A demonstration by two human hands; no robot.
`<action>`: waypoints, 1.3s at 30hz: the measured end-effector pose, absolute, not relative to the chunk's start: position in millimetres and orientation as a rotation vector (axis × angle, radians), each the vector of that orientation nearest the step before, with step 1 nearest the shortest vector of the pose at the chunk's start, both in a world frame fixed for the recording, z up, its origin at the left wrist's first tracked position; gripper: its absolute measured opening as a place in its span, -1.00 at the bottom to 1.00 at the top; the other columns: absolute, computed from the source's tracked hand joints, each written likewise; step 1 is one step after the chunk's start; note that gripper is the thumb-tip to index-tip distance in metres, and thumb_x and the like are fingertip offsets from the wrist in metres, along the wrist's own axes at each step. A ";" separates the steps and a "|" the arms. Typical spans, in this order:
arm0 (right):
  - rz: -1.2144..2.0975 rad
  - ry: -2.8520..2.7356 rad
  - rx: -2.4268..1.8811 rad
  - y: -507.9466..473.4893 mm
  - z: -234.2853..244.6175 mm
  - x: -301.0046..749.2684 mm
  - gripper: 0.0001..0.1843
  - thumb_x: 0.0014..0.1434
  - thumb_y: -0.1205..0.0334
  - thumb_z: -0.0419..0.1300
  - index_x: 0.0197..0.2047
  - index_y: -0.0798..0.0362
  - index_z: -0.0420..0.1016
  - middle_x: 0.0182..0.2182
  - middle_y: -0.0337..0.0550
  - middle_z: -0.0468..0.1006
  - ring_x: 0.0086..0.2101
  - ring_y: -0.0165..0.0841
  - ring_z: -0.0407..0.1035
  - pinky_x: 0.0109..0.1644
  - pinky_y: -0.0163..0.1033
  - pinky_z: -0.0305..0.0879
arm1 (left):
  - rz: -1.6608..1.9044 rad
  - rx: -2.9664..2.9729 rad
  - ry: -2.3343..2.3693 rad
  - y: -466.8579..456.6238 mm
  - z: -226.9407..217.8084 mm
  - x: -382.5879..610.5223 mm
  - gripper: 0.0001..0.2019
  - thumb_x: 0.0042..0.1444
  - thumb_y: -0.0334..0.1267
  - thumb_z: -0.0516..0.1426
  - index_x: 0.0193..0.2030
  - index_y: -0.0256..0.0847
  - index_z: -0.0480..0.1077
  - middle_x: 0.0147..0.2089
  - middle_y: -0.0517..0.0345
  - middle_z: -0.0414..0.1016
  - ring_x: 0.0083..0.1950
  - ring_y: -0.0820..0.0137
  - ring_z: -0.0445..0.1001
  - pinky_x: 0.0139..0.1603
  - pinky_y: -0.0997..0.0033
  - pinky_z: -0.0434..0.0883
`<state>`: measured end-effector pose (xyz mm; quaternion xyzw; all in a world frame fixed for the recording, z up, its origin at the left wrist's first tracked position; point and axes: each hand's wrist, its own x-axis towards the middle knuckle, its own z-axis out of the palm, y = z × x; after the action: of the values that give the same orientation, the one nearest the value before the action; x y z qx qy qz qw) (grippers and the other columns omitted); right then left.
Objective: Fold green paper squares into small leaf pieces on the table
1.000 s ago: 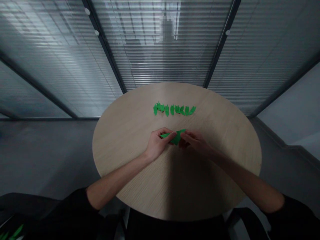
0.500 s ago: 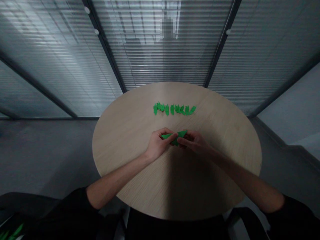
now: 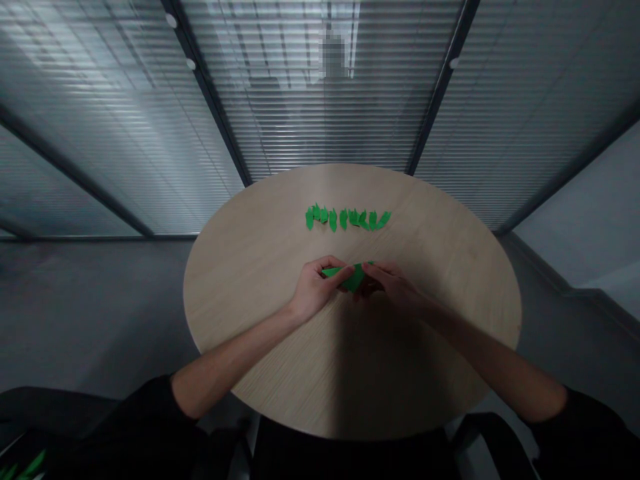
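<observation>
A small piece of green folded paper (image 3: 351, 276) is pinched between both hands over the middle of a round wooden table (image 3: 240, 267). My left hand (image 3: 315, 288) grips its left end with thumb and fingers closed. My right hand (image 3: 390, 285) closes over its right end and covers part of it. Beyond the hands, a row of several small green folded paper shapes (image 3: 346, 218) lies on the table's far half.
Glass walls with horizontal blinds (image 3: 320, 100) stand right behind the table's far edge. Grey floor surrounds the table. A few green paper bits (image 3: 23, 467) show at the bottom left corner, off the table.
My right hand's fingers have shifted over the right tip of the green paper, hiding more of it. The left hand and the row of shapes stay where they were.
</observation>
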<state>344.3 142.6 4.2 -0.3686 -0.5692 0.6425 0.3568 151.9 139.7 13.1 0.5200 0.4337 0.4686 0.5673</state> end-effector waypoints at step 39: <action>1.345 -1.772 -0.993 138.2 5.8 342.3 -0.47 0.27 -0.22 0.25 -0.38 0.13 0.57 -0.54 -0.18 0.52 -0.53 -0.46 0.34 -0.47 -0.36 0.21 | 1.067 1.187 0.973 142.0 12.0 151.9 -0.64 -0.09 -0.01 0.45 -0.43 -0.30 0.54 -0.49 0.13 0.55 -0.48 0.46 0.47 -0.42 0.47 0.40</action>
<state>342.3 138.2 5.8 -0.3826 -0.6826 0.5181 0.3455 151.9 142.0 12.0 0.5109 0.4185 0.4593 0.5940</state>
